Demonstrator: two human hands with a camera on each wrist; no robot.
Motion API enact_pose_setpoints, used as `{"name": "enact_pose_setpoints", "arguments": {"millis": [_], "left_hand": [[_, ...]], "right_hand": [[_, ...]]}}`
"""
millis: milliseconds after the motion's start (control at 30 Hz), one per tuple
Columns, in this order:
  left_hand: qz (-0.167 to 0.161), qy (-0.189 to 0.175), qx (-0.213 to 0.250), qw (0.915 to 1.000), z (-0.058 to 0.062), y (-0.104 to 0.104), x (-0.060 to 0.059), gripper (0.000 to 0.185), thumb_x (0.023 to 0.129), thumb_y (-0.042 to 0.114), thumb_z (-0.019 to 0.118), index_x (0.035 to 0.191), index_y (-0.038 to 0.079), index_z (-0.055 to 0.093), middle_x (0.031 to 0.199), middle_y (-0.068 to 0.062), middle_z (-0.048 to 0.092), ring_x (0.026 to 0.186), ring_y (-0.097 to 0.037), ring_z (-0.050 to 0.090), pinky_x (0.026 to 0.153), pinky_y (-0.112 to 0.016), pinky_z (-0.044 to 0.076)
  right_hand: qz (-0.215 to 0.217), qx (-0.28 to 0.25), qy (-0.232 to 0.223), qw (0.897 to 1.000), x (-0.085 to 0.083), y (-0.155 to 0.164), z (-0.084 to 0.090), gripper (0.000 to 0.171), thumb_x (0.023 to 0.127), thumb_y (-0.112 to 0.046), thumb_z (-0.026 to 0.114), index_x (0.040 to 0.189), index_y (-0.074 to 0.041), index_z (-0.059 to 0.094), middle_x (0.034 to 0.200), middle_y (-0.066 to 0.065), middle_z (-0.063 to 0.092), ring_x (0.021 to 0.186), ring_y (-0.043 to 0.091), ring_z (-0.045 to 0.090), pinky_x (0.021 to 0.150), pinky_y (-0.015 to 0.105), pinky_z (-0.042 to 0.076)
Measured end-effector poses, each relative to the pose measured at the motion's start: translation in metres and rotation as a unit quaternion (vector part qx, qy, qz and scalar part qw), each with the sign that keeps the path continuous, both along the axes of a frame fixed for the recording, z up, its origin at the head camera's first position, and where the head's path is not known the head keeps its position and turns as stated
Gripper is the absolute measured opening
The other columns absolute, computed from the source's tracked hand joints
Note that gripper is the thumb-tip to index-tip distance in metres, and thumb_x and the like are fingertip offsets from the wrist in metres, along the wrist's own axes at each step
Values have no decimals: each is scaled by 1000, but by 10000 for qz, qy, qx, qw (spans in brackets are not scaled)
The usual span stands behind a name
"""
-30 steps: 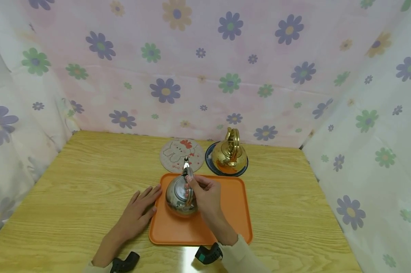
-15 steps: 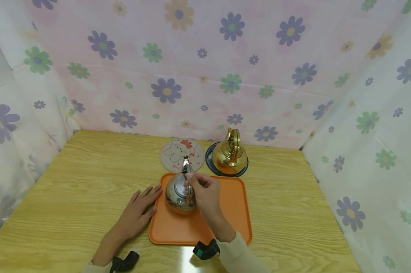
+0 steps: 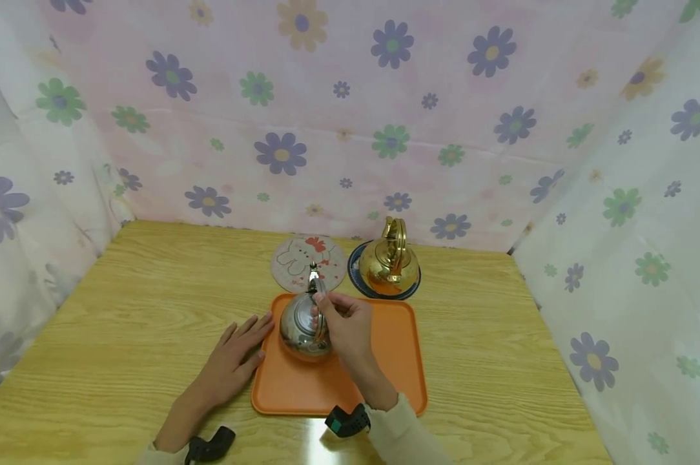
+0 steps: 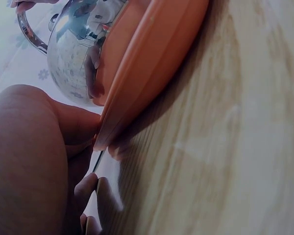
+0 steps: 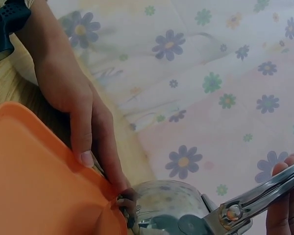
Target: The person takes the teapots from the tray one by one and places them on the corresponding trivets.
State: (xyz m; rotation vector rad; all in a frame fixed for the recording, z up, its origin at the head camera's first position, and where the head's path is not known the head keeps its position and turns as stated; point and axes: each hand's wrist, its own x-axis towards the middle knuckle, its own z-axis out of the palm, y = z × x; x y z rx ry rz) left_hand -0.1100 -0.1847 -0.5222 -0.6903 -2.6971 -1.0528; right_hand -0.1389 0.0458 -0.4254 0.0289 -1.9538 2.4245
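A: ok so where's the silver kettle [image 3: 298, 339] compared to the grip? hard to judge from up top

B: just left of the right hand [image 3: 351, 329] and lower than its fingers. It's over the left half of the orange tray [image 3: 292, 400], closer to the far left corner than to the near edge. Can't tell if the base actually touches the tray tho.

A: is that hand really holding it or just hovering?

B: holding. Fingers are wrapped round the handle [image 5: 264, 194], the right wrist view shows it best. The hand comes in from the right side of the arch.

A: and the long axis?

B: spout [image 3: 314, 279] faces the far edge of the table [image 3: 152, 290], so spout and handle line up roughly far edge to near edge. imo any shift hinges on that: bulk under and left of the grip, spout facing away from the person. In the head view its tip overlaps the round mat [image 3: 286, 274] past the tray's far edge.

A: so is the left hand [image 3: 234, 365] nearer?

B: nah, right's the one on it. Left is at the tray's left edge, fingers stretched out, thumb touching the rim, no hold on the kettle at all.
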Motion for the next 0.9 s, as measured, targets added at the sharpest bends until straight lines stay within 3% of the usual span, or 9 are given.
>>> {"name": "enact_pose_setpoints", "arguments": {"millis": [300, 900], "left_hand": [[-12, -77, 35, 10000, 2, -1, 0, 49, 101, 13, 60, 149, 4, 53, 155, -15, 48, 143, -49, 38, 114, -68, 18], [-44, -112, 23, 9999, 0, 0, -2, 49, 102, 14, 59, 149, 5, 52, 156, -14, 47, 144, -48, 38, 113, -70, 18]], "right_hand": [[3, 277, 251, 9993, -4, -4, -2, 30, 97, -14, 70, 100, 15, 73, 70, 1, 69, 58, 8, 64, 56, 20, 55], [-104, 436, 538, 9975, -6, -5, -2, 29, 98, -14, 69, 97, 14, 75, 68, 2, 67, 56, 8, 63, 52, 20, 52]]}}
